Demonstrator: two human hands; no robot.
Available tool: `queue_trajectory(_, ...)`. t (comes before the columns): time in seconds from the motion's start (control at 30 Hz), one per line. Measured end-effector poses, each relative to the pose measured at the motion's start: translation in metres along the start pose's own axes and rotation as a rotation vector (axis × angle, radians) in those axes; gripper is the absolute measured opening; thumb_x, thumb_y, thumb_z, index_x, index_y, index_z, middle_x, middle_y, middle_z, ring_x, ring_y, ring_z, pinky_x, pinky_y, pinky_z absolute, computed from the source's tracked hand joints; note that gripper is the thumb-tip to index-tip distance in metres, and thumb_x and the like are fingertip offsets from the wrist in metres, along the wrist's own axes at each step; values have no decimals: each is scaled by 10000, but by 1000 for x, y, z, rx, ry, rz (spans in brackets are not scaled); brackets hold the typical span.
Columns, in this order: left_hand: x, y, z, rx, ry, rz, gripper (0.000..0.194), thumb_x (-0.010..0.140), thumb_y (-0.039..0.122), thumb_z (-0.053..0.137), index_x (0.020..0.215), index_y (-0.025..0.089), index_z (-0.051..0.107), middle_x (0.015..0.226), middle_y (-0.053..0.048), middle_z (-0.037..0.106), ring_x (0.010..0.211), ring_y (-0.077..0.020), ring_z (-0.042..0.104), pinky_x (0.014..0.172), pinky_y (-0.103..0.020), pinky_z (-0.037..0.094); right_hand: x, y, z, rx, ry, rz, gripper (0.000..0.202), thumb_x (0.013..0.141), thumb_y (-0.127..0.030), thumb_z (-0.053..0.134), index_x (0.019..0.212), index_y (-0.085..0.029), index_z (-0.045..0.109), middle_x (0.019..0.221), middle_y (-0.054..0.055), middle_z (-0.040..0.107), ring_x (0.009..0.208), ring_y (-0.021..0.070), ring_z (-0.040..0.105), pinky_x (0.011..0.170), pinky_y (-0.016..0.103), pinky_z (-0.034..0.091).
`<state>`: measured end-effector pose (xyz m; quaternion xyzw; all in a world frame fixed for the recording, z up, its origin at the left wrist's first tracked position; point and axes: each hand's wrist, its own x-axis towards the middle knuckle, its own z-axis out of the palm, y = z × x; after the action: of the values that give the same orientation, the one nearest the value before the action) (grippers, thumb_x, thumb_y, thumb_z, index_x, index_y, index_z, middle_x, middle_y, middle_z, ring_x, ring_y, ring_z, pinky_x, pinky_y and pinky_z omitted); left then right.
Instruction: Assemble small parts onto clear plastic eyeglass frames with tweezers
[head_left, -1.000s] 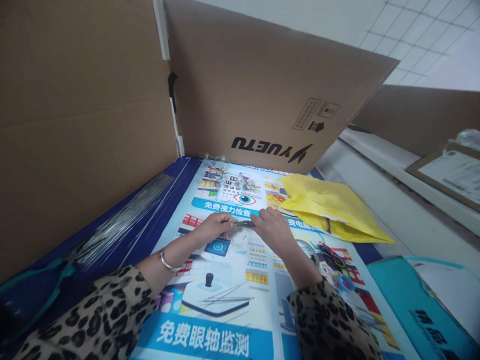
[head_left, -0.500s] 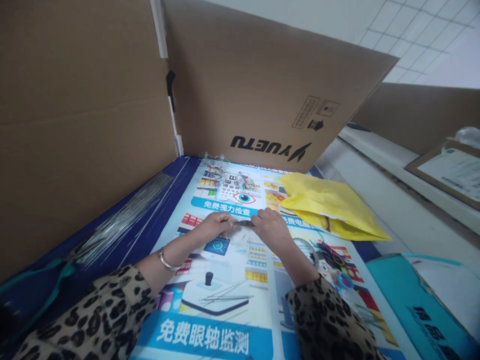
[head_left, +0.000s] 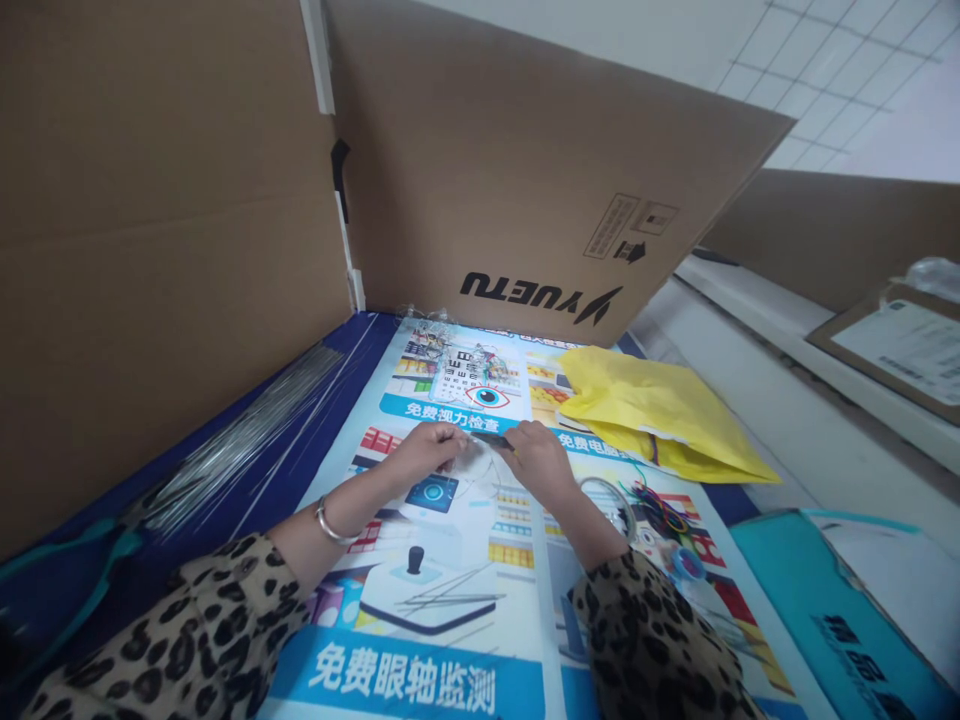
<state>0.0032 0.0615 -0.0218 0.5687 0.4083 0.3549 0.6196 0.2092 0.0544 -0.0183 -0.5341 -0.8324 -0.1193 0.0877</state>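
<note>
Near the middle of the printed poster (head_left: 442, 640), my left hand (head_left: 427, 452) is closed in a pinch, with thin clear wire loops hanging beside its fingertips. My right hand (head_left: 538, 462) grips a small dark metal tool (head_left: 489, 438), whose tip points left toward the left fingertips. A narrow gap separates the two hands. Below them, several thin metal wires (head_left: 446, 595) lie on the poster. A coil of wire (head_left: 611, 503) and coloured cords (head_left: 664, 505) lie right of my right wrist.
Cardboard panels (head_left: 525, 170) stand behind and at the left. A bundle of metal wires (head_left: 247, 440) and teal-handled pliers (head_left: 112, 550) lie left. Yellow bag (head_left: 660, 405) and teal box (head_left: 832, 610) are right. Tangled wire (head_left: 427, 325) lies at the back.
The dark tool now shows more of its length, and my right hand has tilted slightly. The left hand stays pinched in nearly the same place.
</note>
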Motion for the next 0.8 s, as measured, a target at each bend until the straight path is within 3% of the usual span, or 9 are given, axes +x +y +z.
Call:
queue_trajectory(0.53, 0, 1, 1, 68, 26, 15, 130, 698, 268, 518, 644, 151, 529, 465, 51, 447, 420, -56, 390, 427, -170, 302, -2, 3, -1, 59, 55, -44, 125, 804, -273, 491, 821, -184, 577, 778, 51, 537, 782, 169, 429, 720, 272, 295)
queue_trajectory(0.8, 2, 1, -4, 46, 126, 30, 126, 676, 276, 518, 633, 163, 483, 476, 66, 394, 397, -55, 358, 394, -173, 273, -2, 5, 5, 81, 41, 12, 153, 808, -277, 483, 874, -188, 588, 800, 55, 552, 809, 179, 447, 731, 280, 309)
